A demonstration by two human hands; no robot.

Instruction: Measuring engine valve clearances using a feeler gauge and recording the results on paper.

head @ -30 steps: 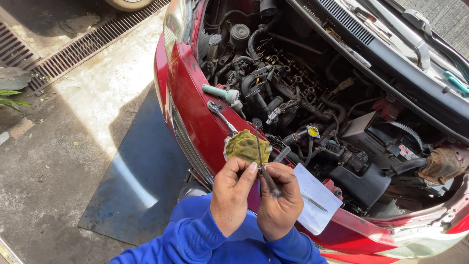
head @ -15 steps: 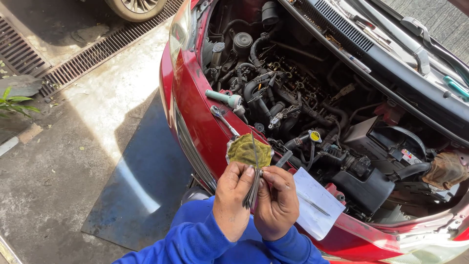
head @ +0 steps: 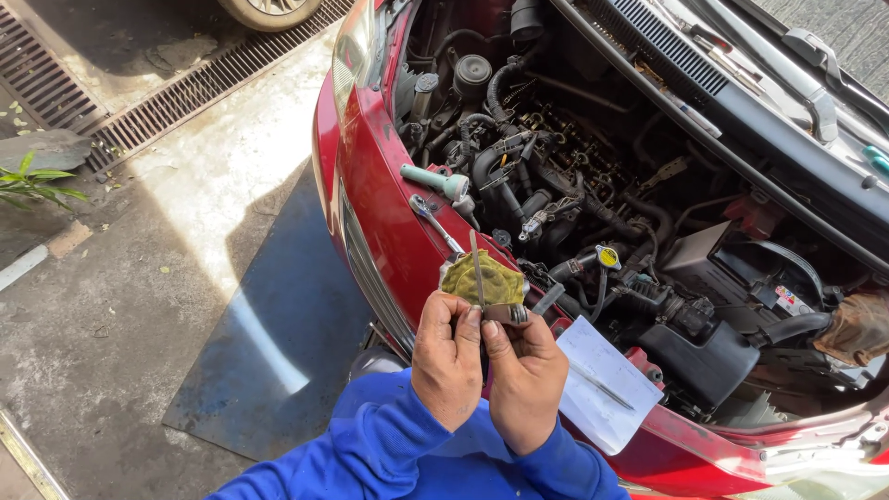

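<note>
Clearly the biggest thing in view is the red car (head: 370, 194), bonnet up, its engine bay (head: 593, 176) crowded with hoses, caps and cables. On the concrete below the bumper lies a blue mat (head: 278, 343), half in shadow. A white sheet of paper (head: 602, 384) with a pen on it rests on the front edge of the car, and a green-handled tool (head: 435, 181) and a ratchet wrench (head: 435, 222) lie on the same edge, further along.

Both hands are held together in front of the bumper. The left hand (head: 446, 359) and the right hand (head: 525, 380) pinch a thin metal blade tool (head: 478, 273) between thumbs and fingertips; its strip stands upright, with a small silver piece at its base by the right thumb. Just behind the blade, against the car's front edge, sits a crumpled yellow-green rag (head: 482, 280); whether the fingers also grip it I cannot tell.

As a judgement, the hold is fine and fingertip-only, so a slip could let the blade drop onto the mat or down into the engine bay, where it would be hard to retrieve. Pressing the thin strip sideways might bend it. The paper lies loose and an elbow or a gust could knock it off.
</note>
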